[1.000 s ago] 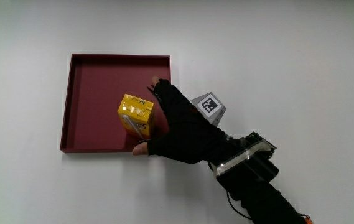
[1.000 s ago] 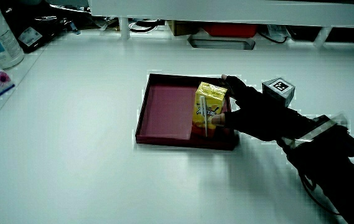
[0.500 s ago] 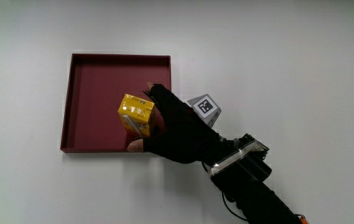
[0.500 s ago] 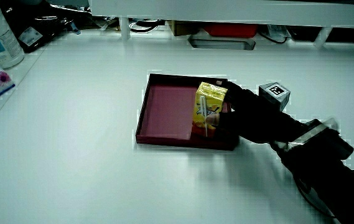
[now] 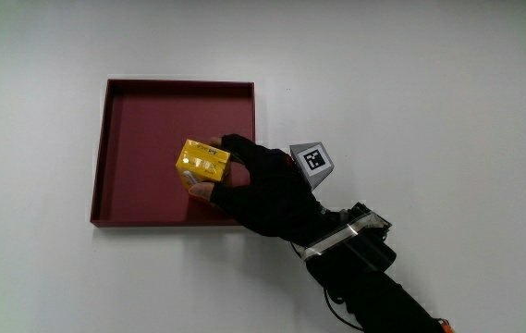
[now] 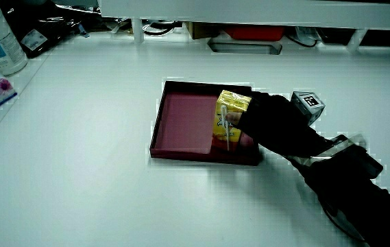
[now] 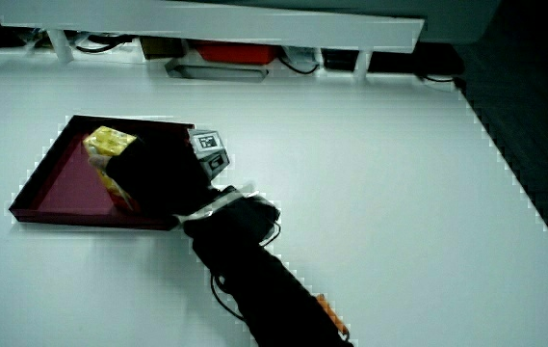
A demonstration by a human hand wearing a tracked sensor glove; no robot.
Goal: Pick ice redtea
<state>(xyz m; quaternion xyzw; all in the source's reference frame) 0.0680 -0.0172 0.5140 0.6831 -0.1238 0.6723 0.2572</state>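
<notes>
White table carries 1 dark red tray. Yellow ice redtea carton is grasped by the hand inside the tray; a straight upward lift is advised to clear the rim.

The hand — fingers curled, gripping — forearm stretched out.

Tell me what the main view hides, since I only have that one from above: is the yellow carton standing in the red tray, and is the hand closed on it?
Observer: In a side view the yellow carton stands upright in the red tray, by the tray's wall nearest the person.
Operator: And the grip?
Observer: The hand wraps the carton's side, fingers curled onto it.
Operator: Anything on the carton's face?
Observer: A straw runs down the face toward the person.
</notes>
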